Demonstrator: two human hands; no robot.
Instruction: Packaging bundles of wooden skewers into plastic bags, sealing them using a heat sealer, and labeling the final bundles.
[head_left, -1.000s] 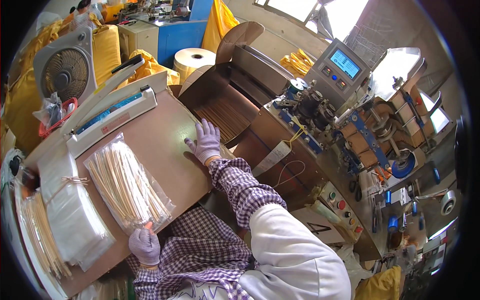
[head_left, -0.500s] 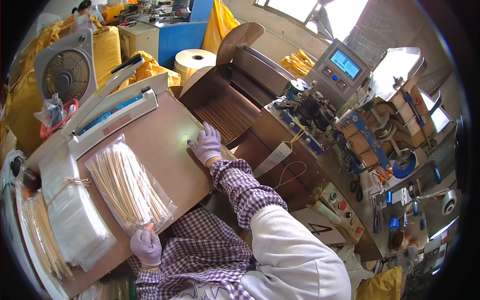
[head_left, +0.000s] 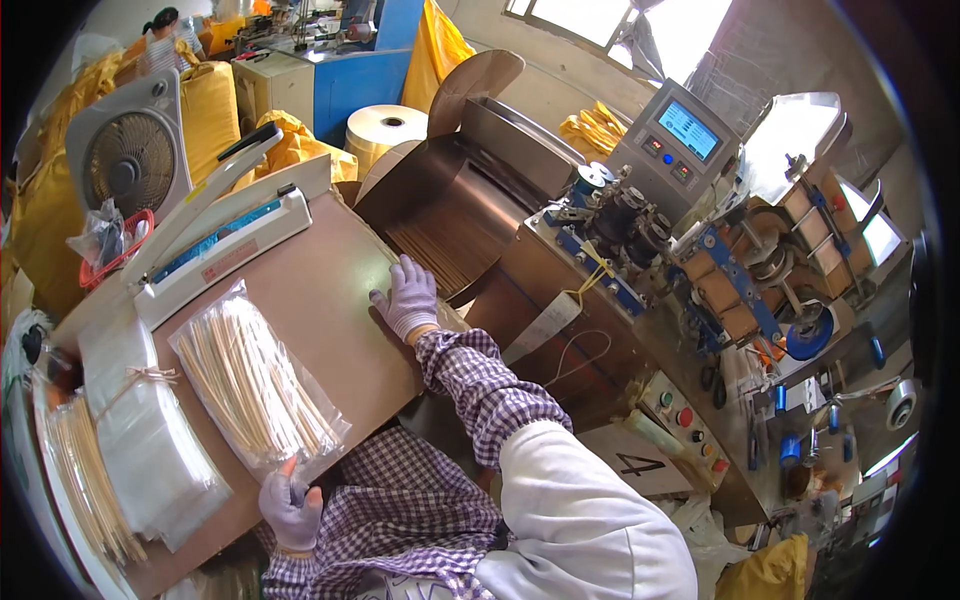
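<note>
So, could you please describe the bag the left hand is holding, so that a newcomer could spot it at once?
Start at the brown worktable, in front of the white heat sealer. The clear bag of pale thin sticks lies slantwise there, its near corner pinched by the left hand. Unlike the tied stack of empty bags to its left, it is full.

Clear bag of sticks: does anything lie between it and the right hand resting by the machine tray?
Nothing visible does. Only bare brown tabletop lies between the right hand and the clear bag of sticks, whose near end the left hand already grips.
</note>
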